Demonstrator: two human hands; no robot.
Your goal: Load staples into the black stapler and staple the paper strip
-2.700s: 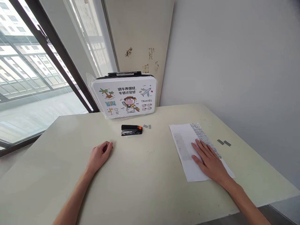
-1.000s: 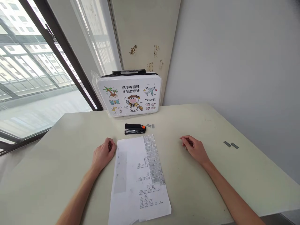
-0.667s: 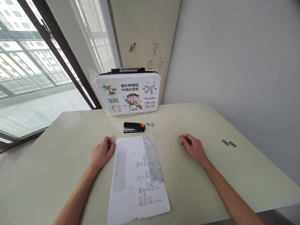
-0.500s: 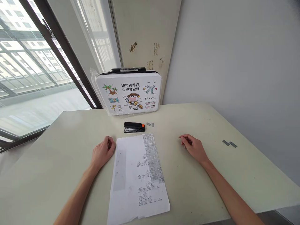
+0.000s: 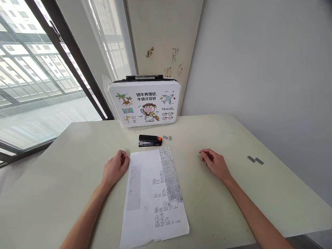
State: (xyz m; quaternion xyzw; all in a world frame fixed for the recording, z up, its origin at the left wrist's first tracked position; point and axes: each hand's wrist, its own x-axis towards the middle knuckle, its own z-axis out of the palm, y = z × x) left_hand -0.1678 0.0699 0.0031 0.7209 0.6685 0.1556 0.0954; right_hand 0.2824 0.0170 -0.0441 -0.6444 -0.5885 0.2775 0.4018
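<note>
A printed white paper sheet (image 5: 153, 197) lies flat on the pale table (image 5: 59, 162) between my hands. My left hand (image 5: 114, 168) rests loosely curled on the table, its fingers just beside the sheet's top left corner. Loosely curled too, my right hand (image 5: 214, 164) rests on the bare table to the right of the sheet and holds nothing. Just beyond the sheet's top edge lies a black stapler (image 5: 150, 140) with an orange end. Two small staple strips (image 5: 167, 137) sit right of the stapler.
A white case (image 5: 144, 104) with cartoon prints stands upright at the table's back edge against the wall. Two more staple strips (image 5: 255, 160) lie near the right edge. A large window is on the left, a grey wall on the right.
The sheet went from under my right hand at the right to the middle of the table. My right hand let go of it and now rests curled beside it.
</note>
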